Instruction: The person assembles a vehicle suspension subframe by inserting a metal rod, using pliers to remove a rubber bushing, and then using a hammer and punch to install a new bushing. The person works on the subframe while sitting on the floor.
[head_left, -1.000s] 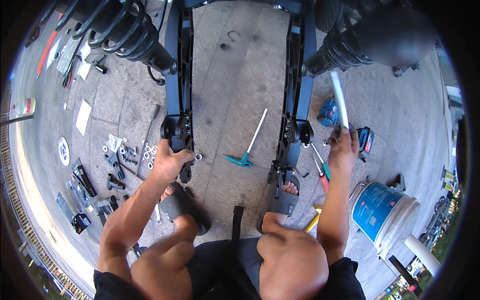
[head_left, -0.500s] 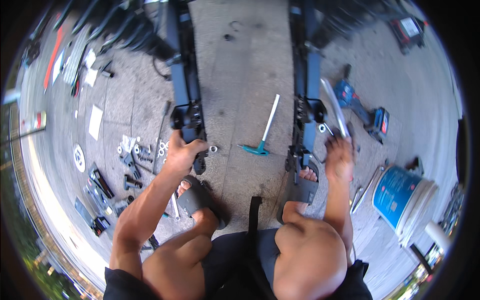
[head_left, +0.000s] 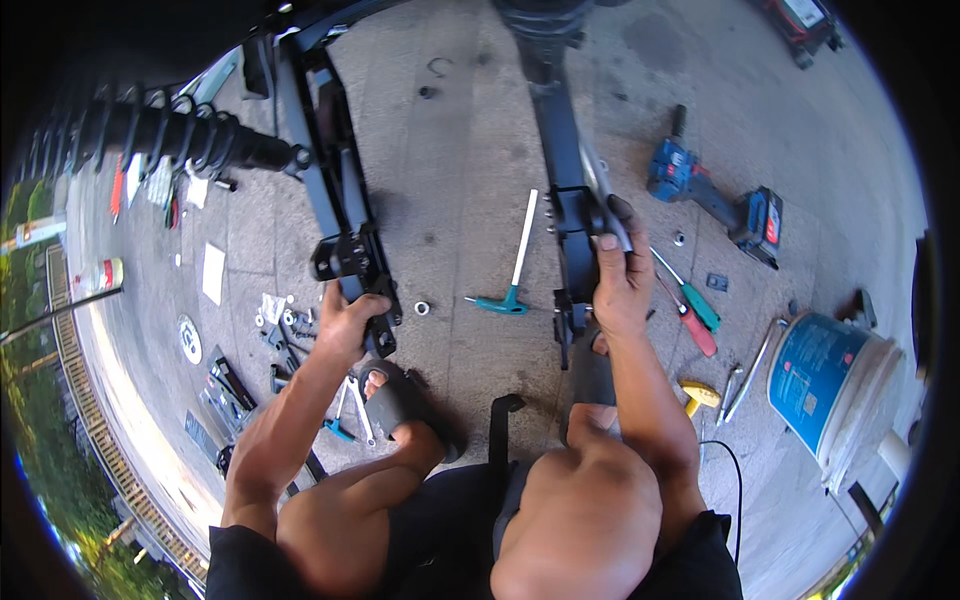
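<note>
My left hand (head_left: 345,322) is wrapped round the lower end of the left black metal arm (head_left: 345,205), its thumb lying across the bracket. A coil spring (head_left: 170,135) joins that arm higher up. My right hand (head_left: 622,285) is closed round a silver bar-shaped tool (head_left: 606,195) and lies along the outer side of the right black metal arm (head_left: 562,150). The tool's exact kind is hidden by the fingers and slightly blurred. Between the two arms, a T-handle hex key (head_left: 512,299) with a teal grip lies on the pavement. Near my left hand is a small metal ring (head_left: 422,308).
At right lie a blue cordless impact wrench (head_left: 700,185), green (head_left: 700,305) and red (head_left: 697,330) screwdrivers, a yellow-handled tool (head_left: 698,394) and a blue-white bucket (head_left: 825,385). Loose fittings (head_left: 285,335) and a white paper (head_left: 213,273) lie at left. My sandalled foot (head_left: 400,405) is close by.
My right hand has swung left with the silver tool, up against the right arm. My left hand keeps its grip on the left arm. The whole view has shifted, baring the screwdrivers.
</note>
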